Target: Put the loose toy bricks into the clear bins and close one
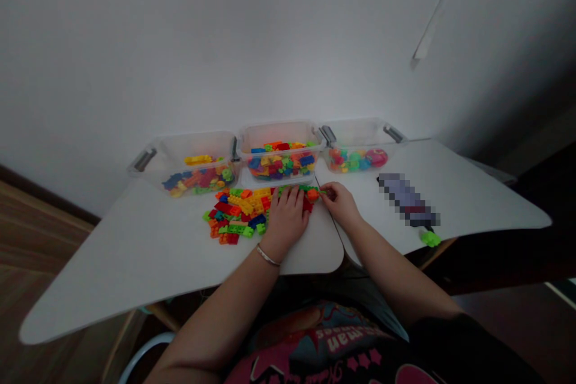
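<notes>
**Pinning Down the Green Brick Strip (299, 190)**

Loose plastic bricks (236, 216) are lying heaped on the white worktop (135, 258), just below three clear plastic bins (281, 134), all within easy reach. The left hand (285, 222) is pressing down on the strip with flat, spread fingers (288, 197), apparently steadying it, while the right hand (339, 204) is pinching its end, closed beside an orange brick (312, 195).

From here the bricks (238, 211) look like glossy plastic, the bins (279, 133) clear plastic. The surface (148, 246) is smooth and matt (the bracelet (268, 256) reads as polished metal).
</notes>
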### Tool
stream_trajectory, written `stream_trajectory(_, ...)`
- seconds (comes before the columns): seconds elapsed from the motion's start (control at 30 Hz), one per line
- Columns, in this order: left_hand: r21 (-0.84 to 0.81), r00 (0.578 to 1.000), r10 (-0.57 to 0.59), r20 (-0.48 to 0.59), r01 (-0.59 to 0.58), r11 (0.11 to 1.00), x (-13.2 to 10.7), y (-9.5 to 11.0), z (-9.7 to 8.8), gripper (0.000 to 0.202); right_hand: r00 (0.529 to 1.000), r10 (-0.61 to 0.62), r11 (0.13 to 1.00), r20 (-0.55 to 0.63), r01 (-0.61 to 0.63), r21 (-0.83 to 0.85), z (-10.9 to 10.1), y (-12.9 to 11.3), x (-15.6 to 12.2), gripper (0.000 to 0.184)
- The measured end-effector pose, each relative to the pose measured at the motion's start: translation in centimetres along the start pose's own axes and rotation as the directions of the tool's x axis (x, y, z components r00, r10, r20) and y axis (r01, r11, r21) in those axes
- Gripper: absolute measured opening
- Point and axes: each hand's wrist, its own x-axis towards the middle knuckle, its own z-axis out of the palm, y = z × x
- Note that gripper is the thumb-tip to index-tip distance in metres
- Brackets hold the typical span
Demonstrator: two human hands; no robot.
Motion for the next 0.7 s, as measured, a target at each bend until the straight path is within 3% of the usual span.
stream_trajectory(0.23,-0.015,0.987,0.161,-0.001,-0.161,0.987,0.0,0.0,0.1,0.043,0.999,-0.020,1.000,0.033,0.019,0.013,0.2,-0.1,0.0,0.017)
stream_trajectory(0.4,0.005,0.997,0.081,-0.007,-0.081,0.997,0.0,-0.1,0.2,0.040,0.998,-0.023,0.999,-0.066,0.026,0.043,0.2,-0.1,0.0,0.015)
stream_trajectory(0.5,-0.035,0.998,0.068,-0.015,-0.068,0.997,0.1,0.0,0.0,0.043,0.995,0.031,0.984,-0.096,-0.014,0.177,0.1,-0.3,-0.1,0.017)
stream_trajectory(0.57,-0.100,0.998,0.051,-0.039,-0.055,0.993,0.4,0.0,-0.2,0.044,0.998,0.023,0.966,-0.065,-0.006,0.257,0.2,-0.6,-0.4,0.019)
stream_trajectory(0.7,-0.241,0.996,0.033,-0.085,-0.053,0.969,0.8,-0.3,-0.7,0.031,0.994,-0.108,0.950,0.022,0.097,0.295,0.2,-1.5,-0.8,0.016)
